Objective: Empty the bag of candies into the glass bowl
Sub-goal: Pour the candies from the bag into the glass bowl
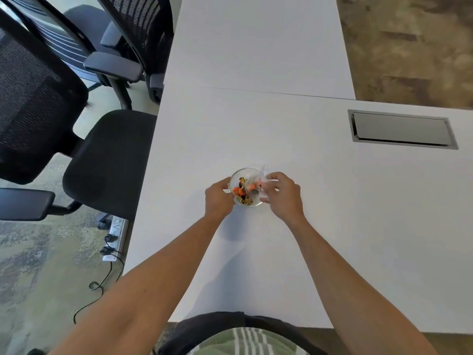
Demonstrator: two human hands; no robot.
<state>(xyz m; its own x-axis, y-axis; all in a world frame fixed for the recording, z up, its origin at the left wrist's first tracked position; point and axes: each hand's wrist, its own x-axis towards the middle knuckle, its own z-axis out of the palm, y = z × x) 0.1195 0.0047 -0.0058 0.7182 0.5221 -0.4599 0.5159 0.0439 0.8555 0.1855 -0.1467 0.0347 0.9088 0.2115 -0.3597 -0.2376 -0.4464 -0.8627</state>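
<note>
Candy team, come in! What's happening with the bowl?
Left hand steadies glass bowl. Right hand holds clear bag over it. Candies inside. Nothing in the way.

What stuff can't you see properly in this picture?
1. The clear bag in the head view: blurred, so whether candies remain inside is unclear.
2. The candies in the glass bowl: too small to count.
3. The right hand covers the bowl's right rim.
4. The left hand hides its left side.
</note>
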